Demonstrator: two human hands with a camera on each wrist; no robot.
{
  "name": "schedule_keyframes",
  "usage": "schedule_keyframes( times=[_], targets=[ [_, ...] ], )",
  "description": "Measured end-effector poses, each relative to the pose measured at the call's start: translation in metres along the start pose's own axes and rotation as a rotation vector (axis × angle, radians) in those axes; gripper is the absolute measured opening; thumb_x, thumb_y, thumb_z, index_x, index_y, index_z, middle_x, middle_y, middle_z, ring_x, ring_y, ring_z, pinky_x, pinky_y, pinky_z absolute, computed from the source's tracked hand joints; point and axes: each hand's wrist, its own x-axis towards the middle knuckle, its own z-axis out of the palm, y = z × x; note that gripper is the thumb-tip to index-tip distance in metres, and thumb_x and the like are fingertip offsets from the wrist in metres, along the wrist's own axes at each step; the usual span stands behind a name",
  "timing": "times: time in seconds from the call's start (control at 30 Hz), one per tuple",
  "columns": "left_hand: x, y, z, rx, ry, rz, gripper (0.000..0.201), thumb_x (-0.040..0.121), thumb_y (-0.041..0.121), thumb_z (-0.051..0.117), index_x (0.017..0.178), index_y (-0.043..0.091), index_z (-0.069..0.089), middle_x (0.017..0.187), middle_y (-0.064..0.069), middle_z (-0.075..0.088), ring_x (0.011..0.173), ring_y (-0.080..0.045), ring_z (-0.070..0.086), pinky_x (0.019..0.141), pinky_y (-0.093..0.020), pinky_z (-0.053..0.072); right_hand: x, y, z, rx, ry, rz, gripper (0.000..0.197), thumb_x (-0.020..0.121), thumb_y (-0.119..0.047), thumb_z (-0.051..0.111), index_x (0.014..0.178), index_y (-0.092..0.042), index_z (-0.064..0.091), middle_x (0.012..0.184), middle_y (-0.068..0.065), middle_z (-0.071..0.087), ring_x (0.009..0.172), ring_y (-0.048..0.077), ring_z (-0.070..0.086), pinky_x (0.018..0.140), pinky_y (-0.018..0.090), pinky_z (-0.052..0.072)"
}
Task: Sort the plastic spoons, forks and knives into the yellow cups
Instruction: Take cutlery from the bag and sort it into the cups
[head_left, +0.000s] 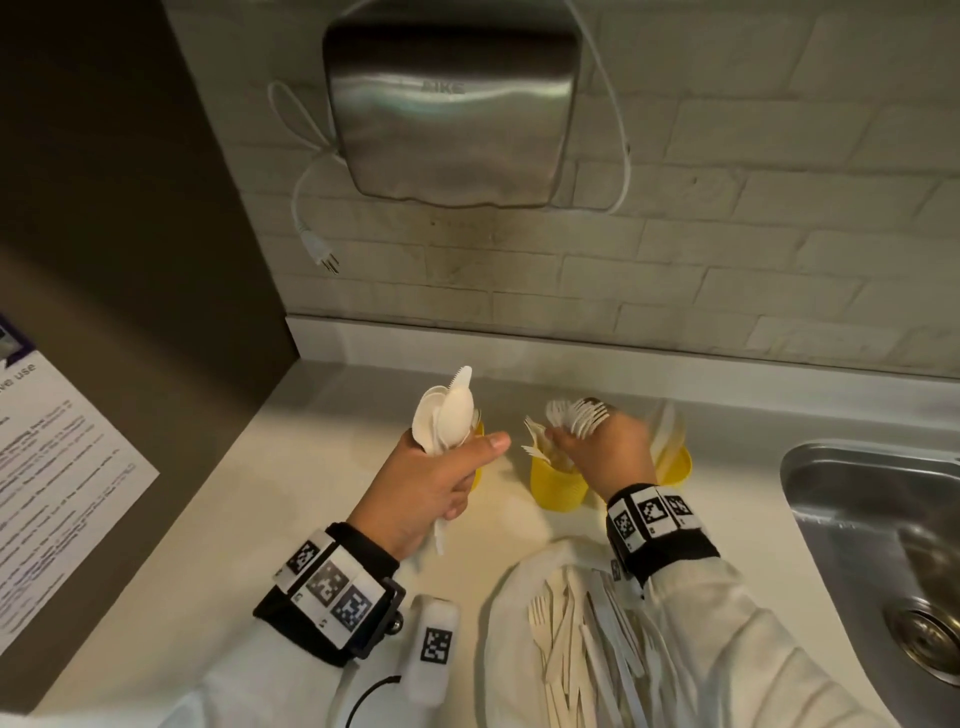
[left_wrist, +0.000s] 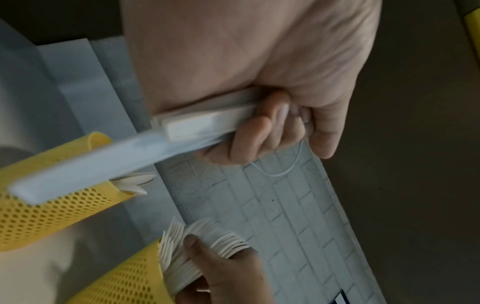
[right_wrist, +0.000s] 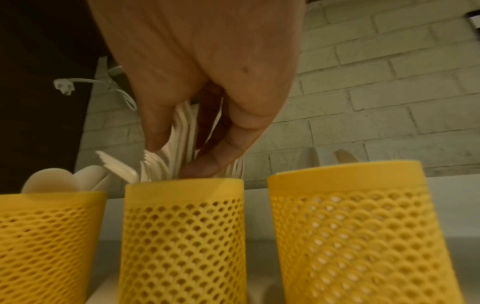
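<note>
My left hand (head_left: 474, 470) grips a bundle of white plastic spoons (head_left: 441, 415) with one knife among them, held upright by the handles (left_wrist: 207, 123) in front of the left yellow cup (head_left: 479, 431). My right hand (head_left: 579, 439) pinches a fan of white forks (head_left: 576, 415) with the handles down in the middle yellow cup (head_left: 558, 483). In the right wrist view the forks (right_wrist: 182, 133) stand just above that cup's rim (right_wrist: 182, 185). The left cup (right_wrist: 46, 226) holds spoons. The right yellow cup (head_left: 678, 460) holds knives. More forks and knives (head_left: 571, 649) lie on a white plate (head_left: 511, 587).
A steel sink (head_left: 883, 519) lies at the right of the counter. A metal hand dryer (head_left: 452, 104) hangs on the brick wall above the cups, its plug (head_left: 324, 257) dangling. A white marker-tagged device (head_left: 434, 644) lies by my left wrist. A dark panel with a notice (head_left: 52, 493) stands at the left.
</note>
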Motion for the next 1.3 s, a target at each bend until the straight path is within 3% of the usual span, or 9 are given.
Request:
schedule_keyframes(
  times=[0.17, 0.4, 0.57, 0.67, 0.73, 0.8, 0.97, 1.13, 1.3],
  targets=[
    [0.003, 0.004, -0.004, 0.050, 0.032, 0.056, 0.046, 0.079, 0.029, 0.080, 0.061, 0.012, 0.042, 0.051, -0.006, 0.029, 0.045, -0.020, 0.027, 0.049, -0.027, 0.031, -0.007, 0.003, 0.003, 0.054, 0.051, -0.029, 0.059, 0.076, -0.037, 0.088, 0.125, -0.016, 0.062, 0.116, 0.009, 0.062, 0.095, 0.025, 0.062, 0.082, 0.030, 0.049],
    [0.004, 0.004, -0.004, 0.295, 0.187, 0.062, 0.051, 0.080, 0.038, 0.083, 0.061, 0.012, 0.043, 0.058, -0.004, 0.035, 0.056, -0.019, 0.034, 0.059, -0.034, 0.032, -0.030, -0.028, -0.010, -0.021, 0.160, -0.276, 0.057, 0.092, -0.033, 0.070, 0.144, -0.017, 0.054, 0.146, 0.017, 0.046, 0.135, 0.036, 0.042, 0.108, 0.049, 0.042],
    [0.000, 0.006, -0.001, 0.304, 0.132, 0.071, 0.036, 0.088, 0.023, 0.079, 0.064, 0.015, 0.053, 0.049, 0.009, 0.040, 0.044, -0.010, 0.037, 0.049, -0.023, 0.034, -0.062, -0.087, -0.048, 0.600, -0.014, -0.258, 0.030, 0.105, -0.026, 0.057, 0.133, -0.020, 0.065, 0.123, -0.008, 0.068, 0.108, -0.001, 0.064, 0.089, 0.018, 0.050],
    [-0.003, 0.008, 0.003, 0.310, 0.066, 0.076, 0.029, 0.090, 0.017, 0.077, 0.074, 0.004, 0.057, 0.047, 0.010, 0.042, 0.041, -0.010, 0.038, 0.045, -0.022, 0.034, -0.066, -0.105, -0.057, 0.772, -0.202, -0.245, 0.021, 0.104, -0.022, 0.058, 0.116, -0.014, 0.074, 0.101, -0.006, 0.077, 0.095, 0.006, 0.071, 0.083, 0.025, 0.055],
    [-0.004, 0.009, 0.005, 0.310, 0.060, 0.062, 0.029, 0.091, 0.016, 0.076, 0.071, 0.012, 0.055, 0.046, 0.010, 0.042, 0.040, -0.010, 0.037, 0.044, -0.023, 0.033, -0.065, -0.110, -0.060, 0.786, -0.204, -0.273, 0.019, 0.103, -0.015, 0.060, 0.103, -0.009, 0.078, 0.092, -0.002, 0.078, 0.083, 0.007, 0.071, 0.075, 0.023, 0.054],
    [-0.006, 0.010, 0.004, 0.322, 0.056, 0.057, 0.031, 0.090, 0.017, 0.076, 0.068, 0.020, 0.055, 0.046, 0.010, 0.043, 0.040, -0.011, 0.037, 0.043, -0.023, 0.034, -0.064, -0.113, -0.065, 0.864, -0.172, -0.232, 0.020, 0.102, -0.009, 0.060, 0.097, -0.004, 0.078, 0.083, -0.002, 0.077, 0.069, 0.003, 0.067, 0.068, 0.018, 0.051],
    [-0.010, 0.010, 0.001, 0.399, 0.042, 0.064, 0.035, 0.089, 0.029, 0.078, 0.068, 0.019, 0.051, 0.045, 0.010, 0.044, 0.041, -0.008, 0.040, 0.048, -0.021, 0.037, -0.063, -0.123, -0.074, 1.164, -0.004, -0.104, 0.023, 0.107, -0.014, 0.050, 0.097, -0.006, 0.070, 0.086, 0.015, 0.074, 0.076, 0.026, 0.070, 0.075, 0.042, 0.059],
    [-0.010, 0.007, -0.003, 0.493, 0.125, 0.080, 0.037, 0.088, 0.031, 0.078, 0.067, 0.018, 0.050, 0.045, 0.015, 0.043, 0.045, -0.006, 0.040, 0.048, -0.017, 0.035, -0.062, -0.118, -0.102, 1.609, 0.144, -0.252, 0.022, 0.113, -0.024, 0.034, 0.105, -0.016, 0.053, 0.084, 0.012, 0.066, 0.076, 0.029, 0.066, 0.078, 0.044, 0.057],
    [-0.002, 0.003, -0.006, 0.546, 0.224, 0.158, 0.044, 0.088, 0.026, 0.078, 0.061, 0.017, 0.044, 0.052, 0.009, 0.038, 0.049, -0.009, 0.035, 0.048, -0.018, 0.030, -0.076, -0.118, -0.092, 0.995, 0.043, -0.364, 0.012, 0.104, -0.028, 0.056, 0.106, -0.017, 0.056, 0.073, 0.000, 0.044, 0.064, 0.016, 0.041, 0.060, 0.031, 0.039]
  ],
)
